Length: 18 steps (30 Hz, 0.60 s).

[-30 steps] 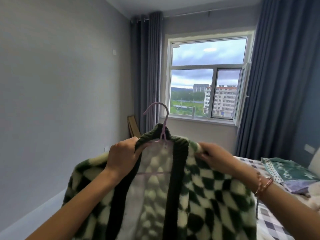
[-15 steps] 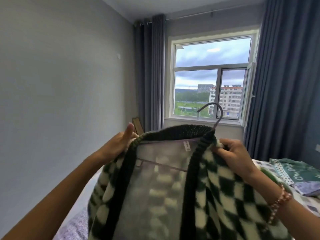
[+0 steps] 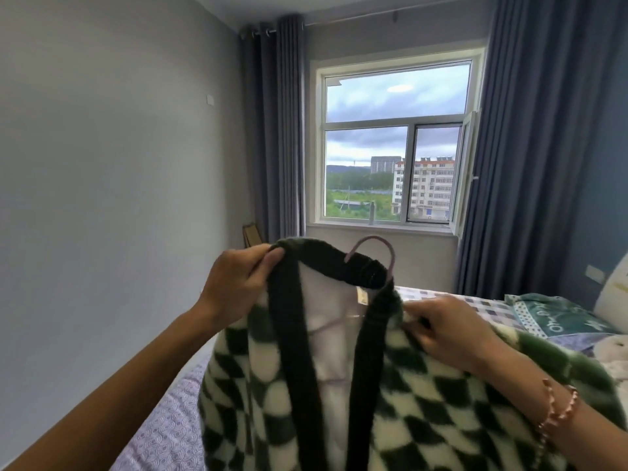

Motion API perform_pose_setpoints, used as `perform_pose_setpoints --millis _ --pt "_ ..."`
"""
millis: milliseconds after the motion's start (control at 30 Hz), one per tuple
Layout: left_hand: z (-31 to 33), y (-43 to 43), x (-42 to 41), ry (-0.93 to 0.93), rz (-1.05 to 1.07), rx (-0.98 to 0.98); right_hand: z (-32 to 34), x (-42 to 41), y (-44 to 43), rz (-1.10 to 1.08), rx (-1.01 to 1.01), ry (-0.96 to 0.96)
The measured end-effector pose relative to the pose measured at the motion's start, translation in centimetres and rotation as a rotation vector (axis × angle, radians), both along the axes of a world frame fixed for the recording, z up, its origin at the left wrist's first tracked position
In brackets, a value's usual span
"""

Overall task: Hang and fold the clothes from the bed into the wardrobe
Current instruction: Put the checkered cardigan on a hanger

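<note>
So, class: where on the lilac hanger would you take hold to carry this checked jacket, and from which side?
Probably the hook, from above: it alone rises clear of the collar, its arch open underneath. Everything below it sits inside the jacket, which the left hand and right hand hold near the collar.

Jacket: 6 o'clock, nearest, above the bed.
Hanger: inside jacket, hook rising behind the collar.
Left hand: 8 o'clock, on the collar's end.
Right hand: 4 o'clock, on the jacket's shoulder.
Pillow: 4 o'clock, on the bed, beyond the right hand.
Window: 1 o'clock, far wall.
Bottle: on the sill.
Left curtain: 11 o'clock, beside window.
Right curtain: 2 o'clock, beside window.
Board: 9 o'clock, leaning in the corner under the left curtain.
</note>
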<state>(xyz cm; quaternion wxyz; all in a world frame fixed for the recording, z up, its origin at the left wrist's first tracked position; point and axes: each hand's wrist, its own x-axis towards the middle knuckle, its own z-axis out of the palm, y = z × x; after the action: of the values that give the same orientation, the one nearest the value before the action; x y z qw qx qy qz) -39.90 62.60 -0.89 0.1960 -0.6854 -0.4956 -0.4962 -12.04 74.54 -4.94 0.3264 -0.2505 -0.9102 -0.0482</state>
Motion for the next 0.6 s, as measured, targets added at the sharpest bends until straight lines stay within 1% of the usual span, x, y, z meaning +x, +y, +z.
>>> perform_pose_setpoints --millis 33,67,133,200,267,300,400,467,500,533,600 --pt "0.8 -0.2 1.6 0.083 0.063 0.010 -0.3 -0.5 -0.2 0.013 0.007 -0.001" --pt "1.4 -0.6 3.4 0.171 0.099 -0.016 -0.4 -0.9 -0.2 0.032 -0.028 0.033" --pt "1.8 -1.1 5.8 0.291 0.148 -0.145 0.0 -0.9 0.4 0.073 -0.162 0.166" --pt "1.5 -0.7 5.5 0.333 0.205 -0.290 0.7 0.3 1.2 0.102 -0.261 0.353" --pt "0.9 0.4 3.8 0.355 0.196 -0.454 1.3 1.7 1.8 0.130 -0.365 0.498" --pt "0.5 1.0 2.8 0.332 0.136 -0.539 1.5 2.2 1.8 0.152 -0.395 0.524" --pt "-0.6 2.2 0.4 0.182 -0.145 -0.744 1.2 2.9 1.6 0.175 -0.435 0.479" --pt "-1.0 2.2 -0.8 0.044 -0.297 -0.785 0.5 3.5 1.9 0.121 -0.443 0.488" --pt "-1.1 2.1 -1.2 0.004 -0.341 -0.793 0.3 3.9 2.0 0.096 -0.446 0.501" --pt "-1.3 1.9 -1.5 -0.025 -0.378 -0.814 0.1 4.3 2.1 0.081 -0.456 0.523" --pt "-2.4 1.7 -1.8 -0.076 -0.381 -0.830 -0.2 4.8 2.1 0.063 -0.467 0.555"
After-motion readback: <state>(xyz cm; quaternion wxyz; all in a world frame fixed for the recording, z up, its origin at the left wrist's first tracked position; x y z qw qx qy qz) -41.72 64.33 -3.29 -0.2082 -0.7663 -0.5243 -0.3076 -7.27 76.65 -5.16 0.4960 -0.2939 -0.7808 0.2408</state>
